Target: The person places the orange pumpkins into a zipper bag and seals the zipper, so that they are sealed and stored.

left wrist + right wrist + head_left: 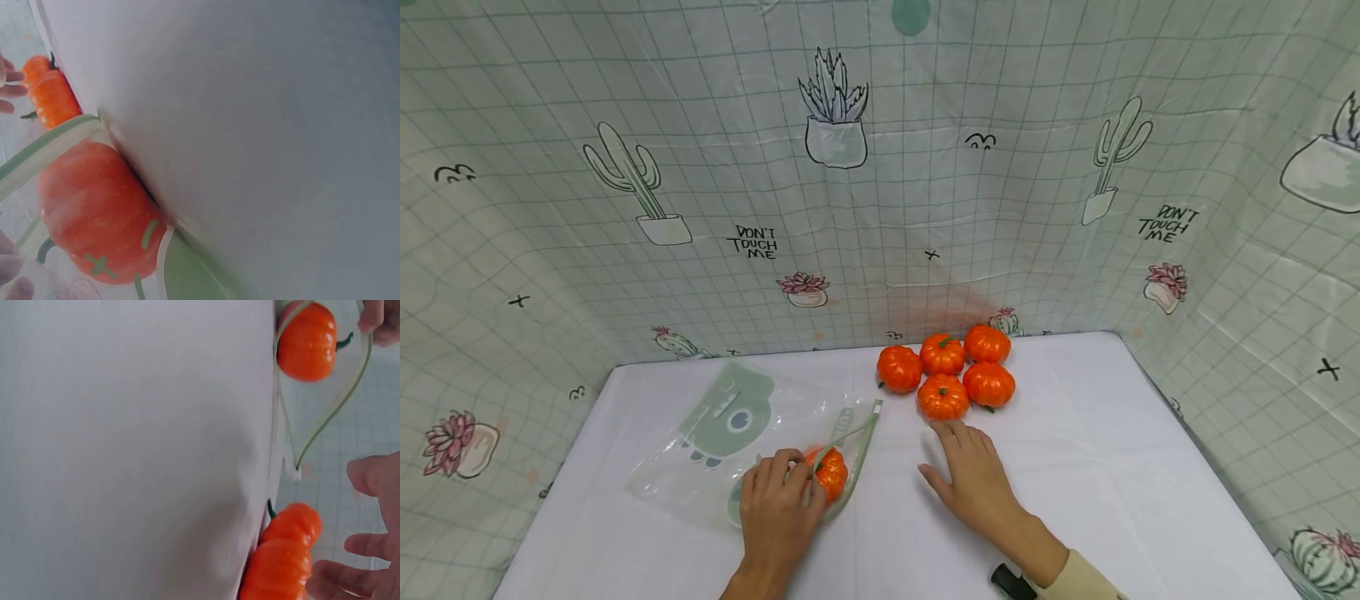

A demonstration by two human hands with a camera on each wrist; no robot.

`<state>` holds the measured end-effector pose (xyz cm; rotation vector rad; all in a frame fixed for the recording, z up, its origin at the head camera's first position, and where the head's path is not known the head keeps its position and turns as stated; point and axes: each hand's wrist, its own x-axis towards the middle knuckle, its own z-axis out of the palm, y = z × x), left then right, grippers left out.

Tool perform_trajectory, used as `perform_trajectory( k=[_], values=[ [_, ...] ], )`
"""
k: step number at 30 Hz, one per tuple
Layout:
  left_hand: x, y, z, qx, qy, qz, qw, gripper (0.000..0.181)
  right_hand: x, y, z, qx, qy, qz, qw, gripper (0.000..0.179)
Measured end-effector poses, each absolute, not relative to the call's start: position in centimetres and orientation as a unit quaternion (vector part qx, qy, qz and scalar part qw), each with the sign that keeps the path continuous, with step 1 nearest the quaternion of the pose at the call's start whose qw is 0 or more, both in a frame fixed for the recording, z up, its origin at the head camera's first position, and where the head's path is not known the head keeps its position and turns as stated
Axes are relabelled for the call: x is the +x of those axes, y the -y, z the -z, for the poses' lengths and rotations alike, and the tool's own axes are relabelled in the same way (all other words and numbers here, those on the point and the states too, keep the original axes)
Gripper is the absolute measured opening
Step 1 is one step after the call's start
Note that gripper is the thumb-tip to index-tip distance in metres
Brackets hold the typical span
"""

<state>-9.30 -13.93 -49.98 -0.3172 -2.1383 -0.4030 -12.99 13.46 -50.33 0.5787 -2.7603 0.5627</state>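
A clear zip bag (730, 412) with a green cartoon print lies at the left of the table, its green-edged mouth facing right. One small orange pumpkin (832, 475) sits just inside that mouth. My left hand (778, 500) pinches the bag's upper edge, lifting it over the pumpkin. In the right wrist view the mouth gapes around the pumpkin (307, 347). My right hand (977, 483) reaches forward with fingers extended and thumb apart. Its fingertips are right at the near side of the front pumpkin (943, 398) in a group of several.
The other pumpkins (899, 369) of the group stand close together at the back of the white table (1075, 467). A patterned cloth (925, 192) hangs behind and along both sides. A small black object (1012, 582) is at my right sleeve.
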Motion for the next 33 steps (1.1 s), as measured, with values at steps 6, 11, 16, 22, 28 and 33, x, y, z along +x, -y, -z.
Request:
perform_trajectory(
  k=[6,11,16,22,28,33],
  values=[
    [-9.2,14.0,50.0,-0.126,0.870,0.166,0.447,0.005,-14.2,-14.8,50.3,0.185,0.950,-0.185,0.168,0.065],
    [-9.2,14.0,49.9,-0.122,0.873,0.167,0.441,0.005,-15.2,-15.6,50.4,0.171,0.951,-0.195,0.171,0.067],
    [-9.2,14.0,49.9,-0.121,0.876,0.167,0.436,0.005,-16.0,-16.0,50.6,0.161,0.951,-0.193,0.178,0.068],
    [-9.2,14.0,49.9,-0.122,0.875,0.167,0.437,0.006,-16.8,-16.1,50.9,0.154,0.954,-0.186,0.180,0.071],
    [-9.1,14.0,50.0,-0.122,0.879,0.165,0.431,0.006,-17.4,-15.9,51.1,0.147,0.957,-0.183,0.173,0.074],
    [-9.1,14.1,50.0,-0.123,0.877,0.165,0.434,0.006,-18.0,-15.5,51.2,0.145,0.958,-0.182,0.169,0.077]
  ],
)
